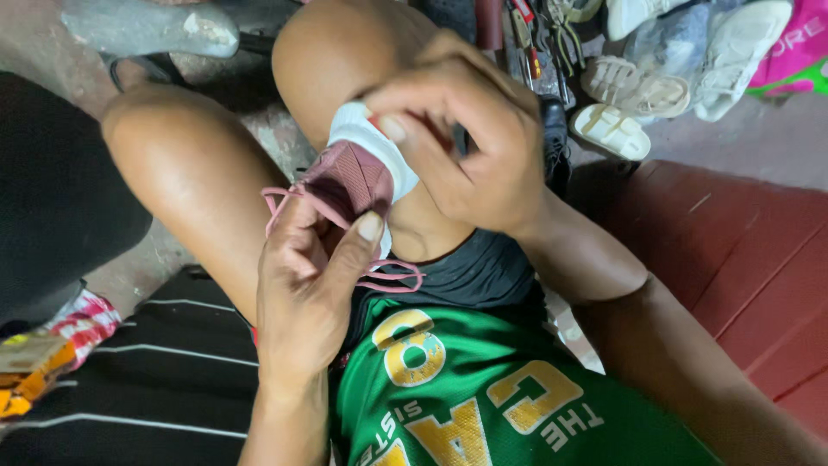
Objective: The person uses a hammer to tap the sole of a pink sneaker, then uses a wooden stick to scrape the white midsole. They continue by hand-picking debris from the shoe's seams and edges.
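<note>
A small pink sneaker [349, 177] with a white toe and sole and loose pink laces is held between my knees, toe pointing away. My left hand [306, 276] grips it from below, thumb pressed against its side near the laces. My right hand [466, 142] curls over the white toe end, fingertips pinching at the sole edge. Pink laces [392, 276] dangle under the shoe over my dark shorts.
Several white and cream sandals [634, 91] and shoes lie on the floor at the top right, beside hand tools [539, 43]. A red wooden bench [742, 259] runs along the right. A grey shoe last [151, 26] rests at the top left; a striped cloth [164, 380] lies at the lower left.
</note>
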